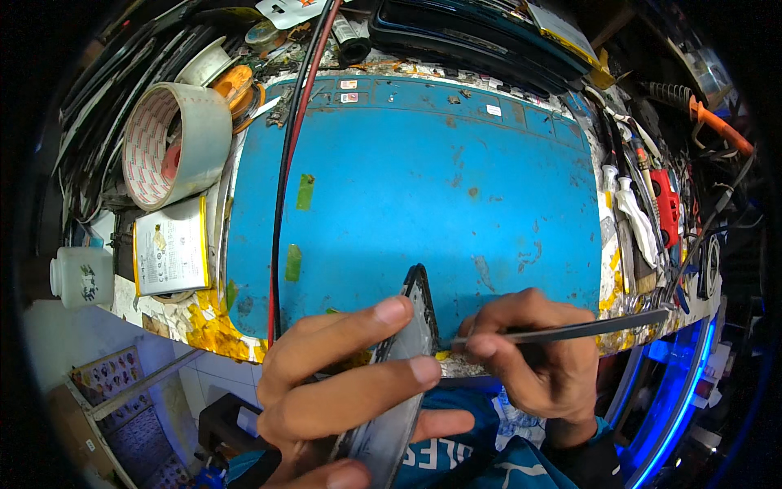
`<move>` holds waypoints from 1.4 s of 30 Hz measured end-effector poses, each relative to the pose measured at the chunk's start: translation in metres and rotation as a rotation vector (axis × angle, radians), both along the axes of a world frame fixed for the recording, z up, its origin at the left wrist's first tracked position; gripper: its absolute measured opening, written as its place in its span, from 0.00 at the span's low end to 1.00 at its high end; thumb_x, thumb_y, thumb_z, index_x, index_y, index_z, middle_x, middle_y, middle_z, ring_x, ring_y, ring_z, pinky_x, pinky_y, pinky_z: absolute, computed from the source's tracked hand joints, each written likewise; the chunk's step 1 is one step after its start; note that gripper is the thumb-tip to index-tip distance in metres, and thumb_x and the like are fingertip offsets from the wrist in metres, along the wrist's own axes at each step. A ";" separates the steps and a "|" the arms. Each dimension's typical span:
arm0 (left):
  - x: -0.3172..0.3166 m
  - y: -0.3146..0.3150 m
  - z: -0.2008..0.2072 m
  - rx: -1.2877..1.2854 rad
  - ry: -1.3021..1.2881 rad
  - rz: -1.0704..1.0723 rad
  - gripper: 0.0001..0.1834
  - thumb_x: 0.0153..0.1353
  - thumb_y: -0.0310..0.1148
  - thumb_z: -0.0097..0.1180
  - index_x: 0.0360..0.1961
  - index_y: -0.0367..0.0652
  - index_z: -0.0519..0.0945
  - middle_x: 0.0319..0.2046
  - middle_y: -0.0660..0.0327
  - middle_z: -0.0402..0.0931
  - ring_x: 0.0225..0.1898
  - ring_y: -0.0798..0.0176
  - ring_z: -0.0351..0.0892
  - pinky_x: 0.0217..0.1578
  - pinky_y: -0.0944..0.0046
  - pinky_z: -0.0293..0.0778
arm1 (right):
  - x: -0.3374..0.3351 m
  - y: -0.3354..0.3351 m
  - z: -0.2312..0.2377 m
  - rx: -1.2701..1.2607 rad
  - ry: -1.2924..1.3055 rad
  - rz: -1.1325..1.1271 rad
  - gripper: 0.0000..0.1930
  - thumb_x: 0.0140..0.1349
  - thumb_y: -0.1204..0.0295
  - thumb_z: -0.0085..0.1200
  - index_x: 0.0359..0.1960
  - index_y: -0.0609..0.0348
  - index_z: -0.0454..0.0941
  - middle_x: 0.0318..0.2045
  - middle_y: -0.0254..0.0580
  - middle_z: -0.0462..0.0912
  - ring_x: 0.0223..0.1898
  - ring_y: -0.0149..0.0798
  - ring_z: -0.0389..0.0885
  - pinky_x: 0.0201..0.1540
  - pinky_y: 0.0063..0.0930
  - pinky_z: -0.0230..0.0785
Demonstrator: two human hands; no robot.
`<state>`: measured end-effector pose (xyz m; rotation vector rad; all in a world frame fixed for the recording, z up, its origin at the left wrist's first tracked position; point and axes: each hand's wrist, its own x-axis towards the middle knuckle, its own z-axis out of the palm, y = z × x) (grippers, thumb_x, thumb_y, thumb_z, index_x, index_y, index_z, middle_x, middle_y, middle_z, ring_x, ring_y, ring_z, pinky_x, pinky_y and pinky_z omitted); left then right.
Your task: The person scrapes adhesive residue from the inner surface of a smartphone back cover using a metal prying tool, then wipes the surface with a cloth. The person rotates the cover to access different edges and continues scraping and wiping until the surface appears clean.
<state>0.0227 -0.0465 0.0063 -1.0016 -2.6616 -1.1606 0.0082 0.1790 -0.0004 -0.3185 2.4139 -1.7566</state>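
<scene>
My left hand (pixel 346 391) is wrapped round a phone housing (pixel 387 420), a thin slab with a black rim and a worn greyish face. It stands tilted almost on edge above the mat's near side, and my fingers hide much of it. In my right hand (pixel 529 350) is a pair of slim grey metal tweezers (pixel 582 330), pinched between thumb and fingers. Their narrow tip points left, close beside the housing's rim; whether it touches cannot be made out.
A blue work mat (pixel 423 179) covers the bench, with green tape pieces (pixel 305 192) at left. Black and red cables (pixel 292 155) cross it. A large tape roll (pixel 175 147), a battery (pixel 171 247) and a white bottle (pixel 83 277) stand left. Tools and a red object (pixel 666 209) crowd the right.
</scene>
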 end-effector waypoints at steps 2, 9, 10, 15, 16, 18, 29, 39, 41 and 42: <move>0.000 -0.001 0.001 -0.010 -0.031 -0.008 0.70 0.34 0.45 0.82 0.69 0.65 0.39 0.58 0.61 0.62 0.64 0.53 0.67 0.57 0.61 0.76 | 0.000 0.001 0.000 0.062 0.073 0.025 0.05 0.60 0.75 0.63 0.34 0.63 0.80 0.25 0.45 0.82 0.24 0.40 0.81 0.26 0.30 0.70; -0.001 0.007 -0.021 0.247 0.024 0.055 0.62 0.36 0.42 0.82 0.67 0.63 0.48 0.58 0.56 0.66 0.62 0.49 0.69 0.60 0.54 0.73 | 0.001 0.000 0.001 0.021 0.054 0.026 0.05 0.60 0.75 0.64 0.34 0.63 0.82 0.24 0.44 0.81 0.22 0.39 0.80 0.25 0.30 0.69; -0.002 0.006 -0.022 0.354 -0.022 0.057 0.62 0.36 0.43 0.82 0.67 0.62 0.48 0.59 0.56 0.66 0.62 0.49 0.69 0.60 0.54 0.71 | 0.000 0.000 0.002 0.021 0.080 0.021 0.04 0.60 0.75 0.63 0.34 0.63 0.82 0.24 0.44 0.81 0.22 0.39 0.81 0.25 0.30 0.69; -0.010 -0.003 -0.016 0.324 -0.116 -0.048 0.65 0.33 0.50 0.81 0.68 0.57 0.47 0.60 0.55 0.65 0.64 0.53 0.66 0.64 0.55 0.65 | -0.005 -0.004 0.001 0.026 0.061 0.009 0.07 0.64 0.77 0.59 0.33 0.67 0.74 0.27 0.48 0.84 0.25 0.29 0.80 0.27 0.22 0.72; -0.013 -0.003 -0.014 0.316 -0.133 -0.070 0.66 0.33 0.52 0.81 0.68 0.56 0.47 0.60 0.55 0.65 0.65 0.54 0.66 0.65 0.55 0.63 | -0.006 -0.004 -0.001 0.037 0.064 0.016 0.07 0.64 0.76 0.58 0.34 0.68 0.74 0.26 0.48 0.84 0.25 0.29 0.79 0.27 0.21 0.71; -0.023 -0.007 -0.007 0.245 -0.204 -0.116 0.67 0.32 0.54 0.80 0.69 0.54 0.47 0.61 0.55 0.64 0.66 0.56 0.65 0.66 0.55 0.61 | -0.008 -0.004 -0.003 0.057 0.037 0.009 0.07 0.64 0.76 0.58 0.34 0.68 0.74 0.26 0.48 0.83 0.25 0.28 0.79 0.28 0.21 0.71; -0.040 -0.016 0.017 -0.168 -0.228 -0.227 0.75 0.27 0.60 0.81 0.70 0.47 0.42 0.63 0.51 0.64 0.67 0.56 0.64 0.69 0.54 0.57 | -0.002 0.000 -0.004 -0.188 -0.065 -0.164 0.07 0.64 0.77 0.59 0.34 0.68 0.74 0.31 0.53 0.84 0.28 0.36 0.84 0.31 0.25 0.78; -0.015 -0.017 -0.026 0.864 -0.598 -0.199 0.47 0.53 0.51 0.64 0.68 0.47 0.55 0.61 0.47 0.66 0.71 0.50 0.54 0.74 0.47 0.42 | 0.001 0.011 0.004 -0.021 0.075 0.016 0.10 0.54 0.83 0.66 0.33 0.72 0.75 0.29 0.61 0.84 0.34 0.47 0.88 0.35 0.34 0.82; -0.015 -0.028 -0.028 1.054 -0.894 -0.194 0.27 0.67 0.44 0.42 0.65 0.44 0.63 0.62 0.42 0.64 0.74 0.46 0.48 0.74 0.44 0.40 | -0.004 0.009 0.002 -0.016 0.080 0.047 0.10 0.55 0.82 0.65 0.33 0.72 0.74 0.29 0.62 0.84 0.33 0.46 0.88 0.33 0.32 0.81; -0.016 -0.033 -0.027 1.023 -1.016 -0.159 0.23 0.74 0.40 0.31 0.63 0.42 0.67 0.63 0.40 0.64 0.75 0.44 0.44 0.73 0.42 0.39 | -0.005 0.008 0.002 -0.048 0.052 0.058 0.10 0.56 0.82 0.65 0.32 0.71 0.74 0.28 0.63 0.84 0.33 0.45 0.87 0.33 0.31 0.80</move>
